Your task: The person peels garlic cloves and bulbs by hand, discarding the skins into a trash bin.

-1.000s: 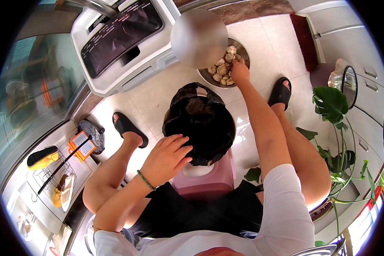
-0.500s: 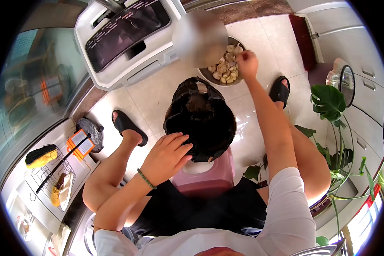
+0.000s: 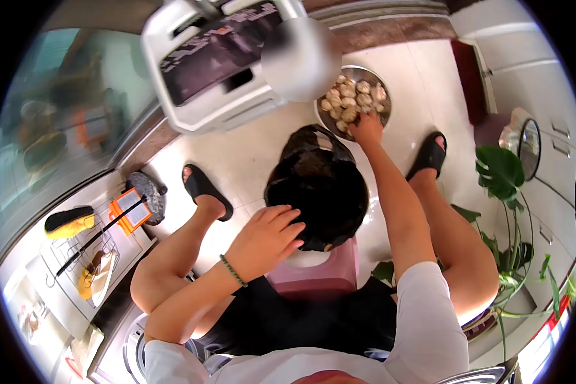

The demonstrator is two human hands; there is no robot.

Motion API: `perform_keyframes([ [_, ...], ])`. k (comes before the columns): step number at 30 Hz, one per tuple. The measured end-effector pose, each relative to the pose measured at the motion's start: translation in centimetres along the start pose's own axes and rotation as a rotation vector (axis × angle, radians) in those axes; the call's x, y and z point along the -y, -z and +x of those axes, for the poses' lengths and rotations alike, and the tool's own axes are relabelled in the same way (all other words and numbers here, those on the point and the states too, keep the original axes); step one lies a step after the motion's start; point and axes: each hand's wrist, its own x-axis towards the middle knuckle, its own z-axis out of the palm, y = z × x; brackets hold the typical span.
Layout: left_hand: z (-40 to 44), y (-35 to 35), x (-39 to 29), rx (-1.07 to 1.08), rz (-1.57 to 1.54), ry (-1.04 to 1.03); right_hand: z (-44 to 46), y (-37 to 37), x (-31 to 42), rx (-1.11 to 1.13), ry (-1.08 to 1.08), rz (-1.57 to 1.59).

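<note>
A metal bowl (image 3: 383, 83) on the tiled floor holds several garlic bulbs (image 3: 348, 101). My right hand (image 3: 367, 130) reaches over its near side, fingertips bent down and drawn together on a bulb; the fingers partly hide what is between them. Between my legs, a bin lined with a black plastic bag (image 3: 320, 198) stands by a pink stool (image 3: 320, 278). My left hand (image 3: 269, 235), with a green bead bracelet at the wrist, lies at the bag's near left edge. Its fingers are stretched out and hold nothing.
A white appliance with a dark panel (image 3: 221, 54) stands at the far left of the bowl. Leafy plants (image 3: 498, 173) and white drawers (image 3: 544, 128) line the right. A wire rack (image 3: 86, 249) with brushes is at left.
My right hand has moved from the bowl's right rim down to the garlic at its near side. The whole view has shifted slightly; my left hand stays by the bag.
</note>
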Motion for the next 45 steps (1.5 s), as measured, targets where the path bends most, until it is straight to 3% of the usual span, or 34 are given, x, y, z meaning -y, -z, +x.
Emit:
perform_keyframes([
  [7, -0.5, 0.0, -0.2, 0.011, 0.054, 0.008, -1.3, -0.2, 0.5, -0.061, 0.028, 0.090],
  [11, -0.6, 0.1, -0.1, -0.004, 0.068, -0.003, -2.1, -1.0, 1.5, -0.200, 0.161, 0.044],
  [13, -0.6, 0.1, -0.1, -0.014, 0.072, 0.000, -1.6, -2.2, 1.0, -0.060, 0.172, 0.148],
  [21, -1.0, 0.2, -0.3, -0.060, 0.103, -0.023, -1.1, -1.5, 2.7, -0.025, 0.161, 0.036],
  [25, -1.3, 0.1, 0.0, -0.052, 0.130, -0.029, -0.8, -1.8, 2.3, -0.034, 0.217, 0.244],
  [27, -1.4, 0.1, 0.3, -0.051, 0.119, -0.029, -1.1, 0.1, 2.7, -0.087, 0.222, 0.511],
  [31, -1.5, 0.5, 0.9, -0.148, 0.039, -0.042, -0.8, 4.6, 2.8, -0.082, 0.196, 0.556],
  [33, -1.3, 0.8, 1.1, -0.164, -0.102, -0.014, -0.9, 8.2, 3.0, -0.156, 0.187, 0.701],
  [39, -0.6, -0.2, 1.4, -0.337, -0.359, 0.091, -6.9, 20.7, 7.1, -0.052, 0.298, 0.727],
  [41, -0.3, -1.2, 1.2, -0.348, -0.820, 0.277, -10.8, 22.3, 8.6, 0.072, 0.305, 0.816],
  [42, 0.1, -2.0, 1.8, -0.284, -0.920, 0.313, -12.6, 23.1, 9.4, 0.060, 0.296, 0.812],
  [43, -0.2, -0.4, 0.2, -0.193, -1.088, 0.434, -15.1, 23.8, 10.2, 0.163, 0.252, 0.929],
  [45, -0.4, -0.2, -1.0, -0.165, -1.258, 0.470, -18.0, 24.5, 11.6, 0.293, 0.245, 1.063],
])
